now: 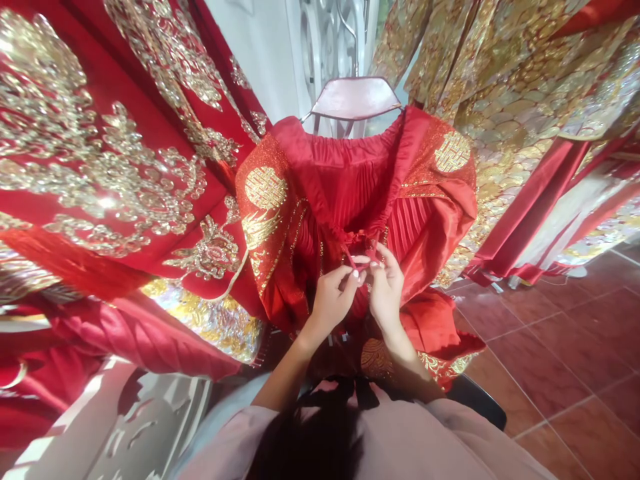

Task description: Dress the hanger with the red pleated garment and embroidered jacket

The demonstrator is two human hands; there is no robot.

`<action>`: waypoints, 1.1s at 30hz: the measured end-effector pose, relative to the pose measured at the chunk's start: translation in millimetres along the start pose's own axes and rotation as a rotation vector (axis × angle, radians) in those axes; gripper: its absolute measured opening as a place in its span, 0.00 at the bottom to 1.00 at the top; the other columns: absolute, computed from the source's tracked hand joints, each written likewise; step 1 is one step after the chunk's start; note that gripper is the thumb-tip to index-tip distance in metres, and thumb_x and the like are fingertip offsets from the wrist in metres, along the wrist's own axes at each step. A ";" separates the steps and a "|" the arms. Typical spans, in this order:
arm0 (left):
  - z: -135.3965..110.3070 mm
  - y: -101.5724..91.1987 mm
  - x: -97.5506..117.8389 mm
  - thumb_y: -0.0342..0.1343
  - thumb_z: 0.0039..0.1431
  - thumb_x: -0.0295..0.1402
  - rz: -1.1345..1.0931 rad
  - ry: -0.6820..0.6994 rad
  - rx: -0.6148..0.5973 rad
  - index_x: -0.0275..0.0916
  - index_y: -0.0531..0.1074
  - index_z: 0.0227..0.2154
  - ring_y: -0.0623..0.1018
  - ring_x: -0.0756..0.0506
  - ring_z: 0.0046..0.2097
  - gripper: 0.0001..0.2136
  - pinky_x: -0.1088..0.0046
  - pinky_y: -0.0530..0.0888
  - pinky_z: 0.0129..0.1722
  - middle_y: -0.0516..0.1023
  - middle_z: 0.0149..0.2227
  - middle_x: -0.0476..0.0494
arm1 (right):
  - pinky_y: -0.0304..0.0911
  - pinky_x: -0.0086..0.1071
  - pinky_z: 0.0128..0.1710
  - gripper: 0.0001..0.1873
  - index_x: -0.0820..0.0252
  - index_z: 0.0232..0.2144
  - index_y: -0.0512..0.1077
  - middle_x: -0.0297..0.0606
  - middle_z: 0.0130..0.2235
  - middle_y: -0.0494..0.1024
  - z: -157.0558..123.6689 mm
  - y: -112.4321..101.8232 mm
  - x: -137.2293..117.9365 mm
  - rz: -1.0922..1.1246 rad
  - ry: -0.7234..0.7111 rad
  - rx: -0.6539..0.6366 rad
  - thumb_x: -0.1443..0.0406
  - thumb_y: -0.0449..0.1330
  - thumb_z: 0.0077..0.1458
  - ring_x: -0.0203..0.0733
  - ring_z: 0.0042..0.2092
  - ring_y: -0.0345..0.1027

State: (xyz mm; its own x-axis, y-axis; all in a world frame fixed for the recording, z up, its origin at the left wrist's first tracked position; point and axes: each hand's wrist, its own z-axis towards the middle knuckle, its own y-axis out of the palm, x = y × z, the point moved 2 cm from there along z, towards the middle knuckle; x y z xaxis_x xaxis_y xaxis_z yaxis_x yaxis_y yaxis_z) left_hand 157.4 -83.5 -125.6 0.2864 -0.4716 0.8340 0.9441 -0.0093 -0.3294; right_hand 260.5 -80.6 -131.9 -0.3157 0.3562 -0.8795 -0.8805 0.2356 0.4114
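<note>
Just below the view's centre, toward five o'clock, the left hand (331,299) and right hand (388,285) sit close together, each with thumb and fingertips pinched on a red drawstring (352,257) at the neckline of a red pleated costume (345,190). Gold medallions (266,187) mark the costume's shoulders. From the hands, a pale hanger (357,99) bears it at twelve o'clock; crystal-beaded red fabric (125,177) spreads at ten, gold scale-patterned fabric (480,107) at one, tiled floor (520,380) at four.

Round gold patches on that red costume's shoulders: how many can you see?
2: one gold patch on the picture-left shoulder of the red costume, another gold patch on its picture-right shoulder. Folds may hide more.
</note>
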 end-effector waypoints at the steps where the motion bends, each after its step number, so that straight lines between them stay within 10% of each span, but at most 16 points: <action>1: -0.4 0.1 -1.2 0.49 0.61 0.33 0.014 0.000 0.005 0.36 0.71 0.25 0.68 0.52 0.24 0.11 0.79 0.64 0.26 0.73 0.23 0.50 | 0.61 0.26 0.23 0.15 0.61 0.43 0.66 0.37 0.32 0.79 -0.3 -0.7 0.4 -0.048 -0.005 0.004 0.62 0.52 0.54 0.29 0.21 0.62; 7: 11.1 -13.1 9.5 0.51 0.60 0.33 0.105 0.100 0.034 0.36 0.73 0.25 0.69 0.53 0.23 0.11 0.79 0.65 0.26 0.73 0.22 0.50 | 0.63 0.27 0.25 0.14 0.62 0.29 0.71 0.33 0.22 0.74 5.8 -11.4 -17.7 -0.433 -0.106 -0.004 0.57 0.54 0.57 0.34 0.23 0.68; 12: 41.6 -57.1 41.9 0.52 0.60 0.36 0.259 0.274 0.135 0.37 0.76 0.28 0.70 0.52 0.24 0.11 0.79 0.65 0.25 0.74 0.23 0.50 | 0.61 0.26 0.22 0.16 0.61 0.27 0.69 0.31 0.19 0.71 53.3 -38.0 -63.3 -0.307 -0.343 0.062 0.55 0.55 0.57 0.32 0.19 0.64; 20: 87.3 -128.3 36.3 0.55 0.55 0.32 0.371 0.423 0.739 0.38 0.77 0.28 0.69 0.52 0.25 0.07 0.74 0.65 0.28 0.73 0.23 0.50 | 0.53 0.21 0.15 0.12 0.62 0.22 0.67 0.26 0.15 0.64 121.3 -80.1 -75.7 0.122 -0.293 0.219 0.64 0.56 0.57 0.26 0.15 0.55; 24: 84.9 -129.8 43.5 0.58 0.49 0.33 -0.184 0.324 0.475 0.43 0.75 0.26 0.54 0.55 0.15 0.03 0.75 0.53 0.16 0.59 0.14 0.56 | 0.68 0.22 0.38 0.07 0.58 0.33 0.72 0.33 0.38 0.77 117.9 -59.3 -86.5 0.391 -0.276 0.026 0.65 0.54 0.57 0.28 0.40 0.72; 28: 73.2 -132.6 56.8 0.56 0.46 0.32 0.000 0.141 -0.006 0.42 0.76 0.20 0.53 0.54 0.14 0.05 0.73 0.50 0.16 0.56 0.11 0.53 | 0.59 0.41 0.58 0.18 0.49 0.49 0.69 0.32 0.56 0.68 117.5 -33.8 -99.5 -0.057 -0.646 -0.054 0.58 0.54 0.56 0.40 0.60 0.60; 33: 71.8 -132.2 63.9 0.59 0.47 0.33 0.715 0.103 0.384 0.42 0.79 0.29 0.70 0.47 0.25 0.06 0.69 0.63 0.27 0.73 0.25 0.47 | 0.57 0.47 0.52 0.15 0.60 0.42 0.72 0.45 0.38 0.77 124.5 -11.9 -83.7 -0.959 -0.646 0.139 0.62 0.51 0.57 0.48 0.45 0.69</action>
State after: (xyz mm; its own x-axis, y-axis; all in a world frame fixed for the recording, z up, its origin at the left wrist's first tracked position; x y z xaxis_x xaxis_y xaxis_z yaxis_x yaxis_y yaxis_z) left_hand 62.6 -49.1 3.0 0.8419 -0.3277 0.4287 0.5342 0.6181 -0.5766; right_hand 341.5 -0.6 -33.4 0.7334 0.3633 -0.5745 -0.6012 0.7411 -0.2989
